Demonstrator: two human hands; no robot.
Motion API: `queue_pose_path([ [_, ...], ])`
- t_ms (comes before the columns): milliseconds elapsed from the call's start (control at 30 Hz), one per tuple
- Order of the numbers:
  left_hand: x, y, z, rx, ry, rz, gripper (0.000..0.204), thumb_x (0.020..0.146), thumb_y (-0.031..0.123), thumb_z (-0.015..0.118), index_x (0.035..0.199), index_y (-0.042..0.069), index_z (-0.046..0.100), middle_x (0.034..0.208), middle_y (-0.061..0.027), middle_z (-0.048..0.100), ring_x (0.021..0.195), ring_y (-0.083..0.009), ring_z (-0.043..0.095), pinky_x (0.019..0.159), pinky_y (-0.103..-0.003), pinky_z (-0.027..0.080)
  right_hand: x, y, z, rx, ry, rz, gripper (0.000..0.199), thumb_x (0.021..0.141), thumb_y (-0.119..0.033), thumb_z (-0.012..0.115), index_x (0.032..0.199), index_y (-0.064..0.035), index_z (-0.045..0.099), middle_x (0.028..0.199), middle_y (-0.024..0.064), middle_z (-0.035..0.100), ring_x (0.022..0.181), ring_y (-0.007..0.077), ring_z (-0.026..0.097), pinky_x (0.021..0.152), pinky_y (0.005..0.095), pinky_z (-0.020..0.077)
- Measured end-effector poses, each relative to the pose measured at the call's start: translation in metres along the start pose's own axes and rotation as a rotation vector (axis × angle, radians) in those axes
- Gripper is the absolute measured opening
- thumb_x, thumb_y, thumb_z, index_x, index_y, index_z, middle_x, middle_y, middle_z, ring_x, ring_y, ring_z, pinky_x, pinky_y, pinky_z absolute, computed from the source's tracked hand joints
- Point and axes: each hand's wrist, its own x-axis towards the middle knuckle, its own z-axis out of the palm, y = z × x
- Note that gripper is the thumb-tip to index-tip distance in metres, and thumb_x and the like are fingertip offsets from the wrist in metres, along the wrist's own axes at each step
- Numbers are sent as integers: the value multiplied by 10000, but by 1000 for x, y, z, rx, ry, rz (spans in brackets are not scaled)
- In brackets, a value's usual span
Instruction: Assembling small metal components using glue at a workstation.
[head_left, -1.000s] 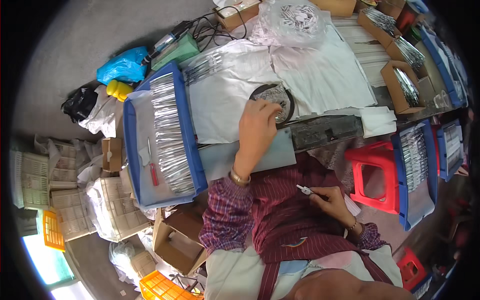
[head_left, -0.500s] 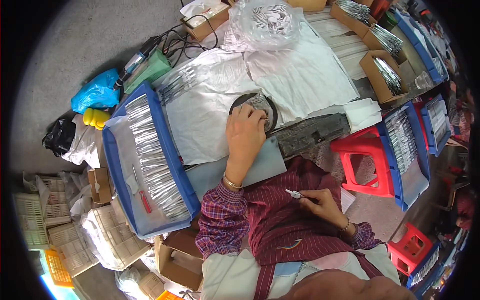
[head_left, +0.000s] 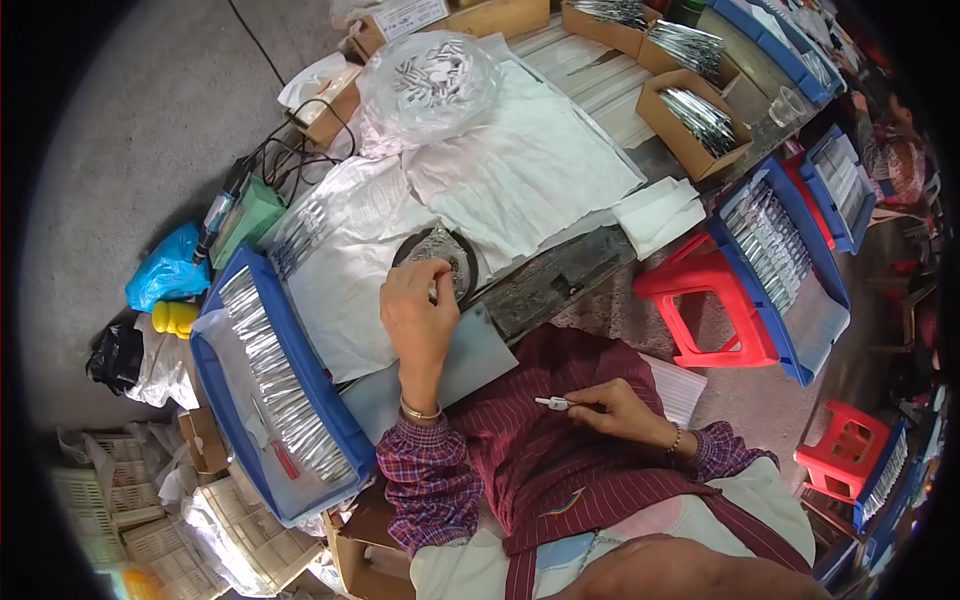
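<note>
1. Head view: the left hand (head_left: pixel 418 318) reaches forward onto the worktop (head_left: pixel 560 280), fingers curled at the edge of a round dark dish (head_left: pixel 440 262) of small silvery pieces; whether it pinches one is unclear.
2. The right hand (head_left: pixel 612 408) sits near the lap, thumb and fingers pinched on a small pale tool (head_left: pixel 553 403) that points left.
3. A blue tray (head_left: pixel 270 390) of silvery packets lies just left of the left forearm.
4. A red stool (head_left: pixel 705 305) stands to the right, beside another blue tray (head_left: pixel 780 265).
5. A clear bag (head_left: pixel 432 80) of metal parts rests on white sheets farther off.
</note>
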Motion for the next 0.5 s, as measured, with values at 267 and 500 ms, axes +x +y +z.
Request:
queue_pose_path([
  [267,1,4,3,37,-9,7,109,692,-24,612,774,46,619,772,-85,618,725,-269,568,665,-355,442,-9,12,-8,-32,31,-79,220,811,-133,619,989,-9,657,715,149,641,596,221,629,554,314,465],
  [500,3,12,5,20,4,30,167,694,-81,587,814,24,637,795,-111,620,751,-284,582,676,-358,462,-16,19,-12,10,59,-64,221,814,-142,618,988,-12,657,711,149,637,594,228,627,554,322,466],
])
